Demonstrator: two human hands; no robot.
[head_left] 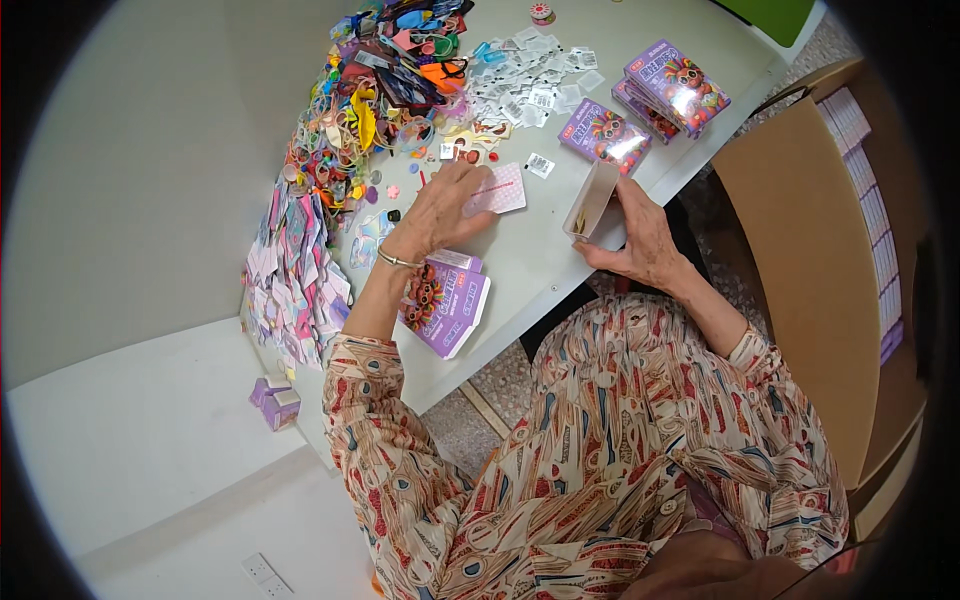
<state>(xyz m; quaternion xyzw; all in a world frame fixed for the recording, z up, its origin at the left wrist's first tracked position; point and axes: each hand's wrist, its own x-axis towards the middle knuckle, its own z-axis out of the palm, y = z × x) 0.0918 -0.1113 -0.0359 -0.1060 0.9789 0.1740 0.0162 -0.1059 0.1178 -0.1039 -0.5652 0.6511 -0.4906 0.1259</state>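
My right hand grips a small opened carton, thumb and fingers on its sides. The carton's open side faces up, with something yellowish at the bottom that I cannot make out. Over the table, my left hand has its thumb and fingers apart, touching a pink patterned card with a red line across it. A bracelet circles that wrist. Just below it lies a purple printed box, partly covered by my forearm. Close to the left fingertips are brown-and-cream cutout pieces and a small barcode label.
A long heap of colourful trinkets and packets covers the table's left side. White barcode packets spread at the back. Purple boxes stack at right. A large brown carton full of boxes stands beside the table.
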